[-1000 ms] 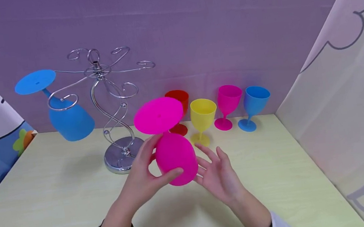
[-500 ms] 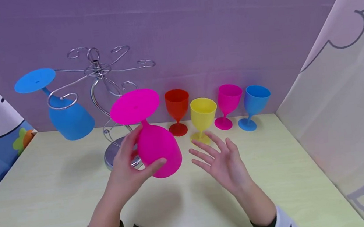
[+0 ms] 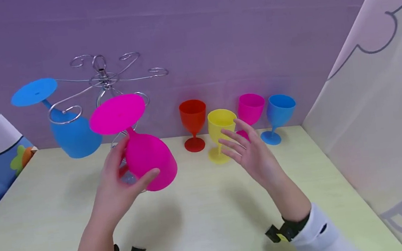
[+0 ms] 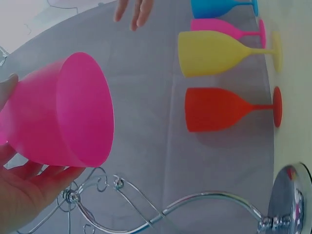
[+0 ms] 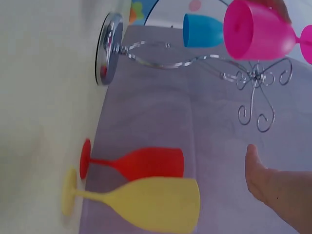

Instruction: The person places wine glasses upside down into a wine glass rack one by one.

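My left hand (image 3: 113, 188) grips a pink goblet (image 3: 151, 161) round its bowl, upside down with the foot on top. It is held in front of the chrome glass rack (image 3: 104, 80), hiding much of the rack's twisted post and base. A blue goblet (image 3: 77, 134) hangs inverted from an arm at the rack's left. My right hand (image 3: 254, 158) is raised with spread fingers and holds nothing. Behind it stand a yellow goblet (image 3: 219, 125) and a second pink goblet (image 3: 251, 108), partly hidden by the fingers.
A red goblet (image 3: 193, 118) stands upright left of the yellow one. At the right end of the row is an upright blue goblet (image 3: 281, 111). A purple cloth (image 3: 213, 30) backs the pale table (image 3: 211, 222), with printed panels at both sides.
My left hand has carried the inverted pink goblet left and upward, towards the rack. My right hand has drawn away from that goblet, to the right and up.
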`<state>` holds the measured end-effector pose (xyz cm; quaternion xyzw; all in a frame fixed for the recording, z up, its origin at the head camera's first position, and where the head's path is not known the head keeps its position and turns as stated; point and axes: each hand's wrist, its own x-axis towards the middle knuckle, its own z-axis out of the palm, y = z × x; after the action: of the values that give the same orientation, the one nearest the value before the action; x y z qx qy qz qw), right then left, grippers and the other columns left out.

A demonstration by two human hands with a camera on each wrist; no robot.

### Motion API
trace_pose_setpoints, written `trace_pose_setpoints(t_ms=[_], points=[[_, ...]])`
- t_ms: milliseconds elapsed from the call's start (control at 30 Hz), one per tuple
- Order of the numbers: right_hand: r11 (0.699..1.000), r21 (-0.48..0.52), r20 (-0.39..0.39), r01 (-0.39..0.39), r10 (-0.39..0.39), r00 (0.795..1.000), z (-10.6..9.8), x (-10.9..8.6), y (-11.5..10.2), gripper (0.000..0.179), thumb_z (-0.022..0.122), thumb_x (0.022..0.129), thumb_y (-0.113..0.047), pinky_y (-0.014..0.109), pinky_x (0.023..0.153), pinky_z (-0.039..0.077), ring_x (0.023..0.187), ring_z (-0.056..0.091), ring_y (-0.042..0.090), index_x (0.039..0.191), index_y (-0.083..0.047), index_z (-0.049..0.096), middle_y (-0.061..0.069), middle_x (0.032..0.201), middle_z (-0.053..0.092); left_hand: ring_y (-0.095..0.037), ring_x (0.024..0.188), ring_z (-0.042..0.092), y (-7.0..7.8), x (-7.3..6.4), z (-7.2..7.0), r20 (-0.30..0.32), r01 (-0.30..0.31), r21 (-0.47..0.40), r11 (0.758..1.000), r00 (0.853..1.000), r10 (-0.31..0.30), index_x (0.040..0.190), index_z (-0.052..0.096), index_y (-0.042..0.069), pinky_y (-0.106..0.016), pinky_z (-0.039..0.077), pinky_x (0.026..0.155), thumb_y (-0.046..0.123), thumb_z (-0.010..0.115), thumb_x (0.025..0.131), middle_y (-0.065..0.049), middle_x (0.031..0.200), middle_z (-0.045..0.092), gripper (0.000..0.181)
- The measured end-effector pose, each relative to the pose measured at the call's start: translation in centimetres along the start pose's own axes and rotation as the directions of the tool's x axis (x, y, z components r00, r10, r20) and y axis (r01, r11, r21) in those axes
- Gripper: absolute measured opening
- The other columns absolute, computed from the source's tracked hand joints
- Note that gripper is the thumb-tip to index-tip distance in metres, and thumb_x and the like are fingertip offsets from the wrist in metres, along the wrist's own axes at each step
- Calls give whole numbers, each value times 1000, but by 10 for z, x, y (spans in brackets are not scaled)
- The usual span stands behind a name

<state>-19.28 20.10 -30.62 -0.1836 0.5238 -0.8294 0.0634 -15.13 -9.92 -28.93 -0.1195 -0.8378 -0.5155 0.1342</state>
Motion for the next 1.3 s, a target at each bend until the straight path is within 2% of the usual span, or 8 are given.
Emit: trace_pose_setpoints(t_ms=[200, 300, 400, 533, 667, 900, 1067, 1300], points=[[975, -221, 12, 35, -33, 999, -7, 19, -18, 51, 39, 97, -26, 44, 107, 29, 128, 31, 34, 143, -17, 20, 18, 144, 28, -32, 122, 32, -6, 4, -10, -24, -3, 18, 1000, 1000, 3, 145, 20, 20, -58, 45, 85, 28, 75, 74, -12, 138, 34, 90], [917, -397, -12, 39, -47, 999, -13, 28, -23, 52, 43, 96, -23, 45, 107, 30, 128, 32, 30, 143, -20, 22, 14, 143, 31, -33, 122, 33, -9, 6, -13, -35, -2, 25, 1000, 999, 2, 144, 20, 19, -59, 46, 84, 27, 76, 74, -12, 137, 34, 90], [809, -587, -28, 18, -42, 999, -21, 39, -26, 58, 51, 93, -27, 46, 104, 33, 129, 31, 25, 143, -26, 23, 7, 144, 31, -34, 122, 33, -10, 9, -17, -42, -9, 47, 999, 999, 11, 144, 21, 18, -59, 46, 84, 26, 75, 74, -13, 137, 35, 89], [606, -795, -29, -21, -3, 1000, -27, 56, -28, 69, 59, 87, -36, 52, 101, 35, 133, 22, 23, 143, -31, 21, 0, 148, 23, -36, 122, 32, -10, 14, -23, -49, -14, 93, 996, 999, 18, 144, 19, 15, -60, 45, 84, 27, 75, 75, -16, 138, 33, 90], [404, -915, 8, -7, 37, 999, -32, 73, -30, 78, 65, 81, -41, 57, 98, 35, 133, 17, 23, 144, -32, 20, 1, 149, 18, -36, 123, 31, -10, 19, -28, -59, -7, 118, 993, 998, 14, 145, 18, 14, -60, 45, 84, 28, 74, 75, -17, 139, 32, 91], [175, -985, 20, 0, 115, 993, -44, 95, -28, 85, 69, 77, -42, 59, 98, 35, 135, 11, 26, 144, -31, 18, 7, 150, 14, -37, 123, 31, -9, 25, -31, -62, -5, 135, 991, 998, 13, 145, 18, 13, -61, 45, 84, 29, 73, 76, -18, 139, 32, 89], [78, -997, 4, -10, 172, 985, -47, 104, -23, 88, 72, 75, -41, 57, 94, 39, 133, 14, 31, 144, -30, 18, 10, 149, 14, -37, 123, 31, -9, 30, -32, -66, -3, 140, 990, 998, 13, 145, 17, 13, -61, 44, 84, 30, 73, 77, -18, 139, 32, 89], [34, -999, 2, -6, 230, 973, -48, 116, -13, 91, 74, 73, -38, 57, 96, 38, 134, 11, 32, 145, -30, 18, 13, 150, 10, -36, 124, 30, -13, 36, -32, -91, 11, 147, 989, 996, 2, 146, 16, 16, -61, 44, 85, 32, 72, 77, -16, 141, 32, 89]])
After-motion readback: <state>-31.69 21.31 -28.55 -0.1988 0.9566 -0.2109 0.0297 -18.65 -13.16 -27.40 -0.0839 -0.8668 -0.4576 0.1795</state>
